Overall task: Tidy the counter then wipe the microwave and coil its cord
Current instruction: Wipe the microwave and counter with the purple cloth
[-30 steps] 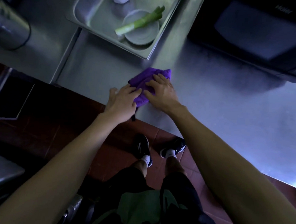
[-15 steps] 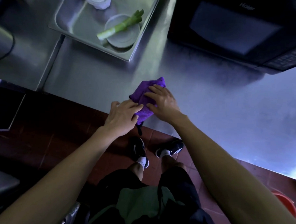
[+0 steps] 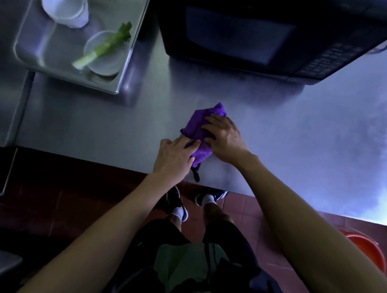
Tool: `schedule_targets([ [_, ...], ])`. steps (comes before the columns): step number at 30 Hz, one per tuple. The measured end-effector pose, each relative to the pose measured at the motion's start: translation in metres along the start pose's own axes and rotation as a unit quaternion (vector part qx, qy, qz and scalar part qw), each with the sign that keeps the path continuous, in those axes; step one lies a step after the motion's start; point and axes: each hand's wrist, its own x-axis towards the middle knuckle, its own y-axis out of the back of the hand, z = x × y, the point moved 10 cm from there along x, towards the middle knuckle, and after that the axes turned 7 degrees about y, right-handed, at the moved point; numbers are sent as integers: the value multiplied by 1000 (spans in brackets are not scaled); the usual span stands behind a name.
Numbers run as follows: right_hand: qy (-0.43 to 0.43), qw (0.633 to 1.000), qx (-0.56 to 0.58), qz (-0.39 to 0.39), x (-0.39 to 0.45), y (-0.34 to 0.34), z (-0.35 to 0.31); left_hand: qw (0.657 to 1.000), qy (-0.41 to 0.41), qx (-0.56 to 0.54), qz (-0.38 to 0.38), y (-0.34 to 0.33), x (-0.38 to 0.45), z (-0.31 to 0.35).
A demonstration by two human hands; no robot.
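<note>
A folded purple cloth (image 3: 205, 129) lies on the steel counter (image 3: 300, 152) near its front edge, a dark tag hanging from its near end. My left hand (image 3: 176, 156) rests with straight fingers on the cloth's near left part. My right hand (image 3: 225, 138) lies on the cloth's right side, fingers bent into its folds. The black microwave (image 3: 261, 33) stands at the back of the counter, door closed, keypad on its right. Its cord is not clearly visible.
A steel tray (image 3: 122, 80) at the back left holds stacked white cups (image 3: 63, 5) and a white plate (image 3: 107, 61) with a green onion (image 3: 103, 49) across it. A red bucket (image 3: 366, 247) stands on the tiled floor at right. My feet are below the counter edge.
The view has shifted, so the cloth and hands sit lower and further right in frame. My right fingers have gone from flat on the cloth to bent into it.
</note>
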Motion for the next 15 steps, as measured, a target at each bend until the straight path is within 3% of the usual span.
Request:
schedule_targets([
  [15,-112,993,-13,35,-57,82,149,998,-70,-2,7,1,97,150],
])
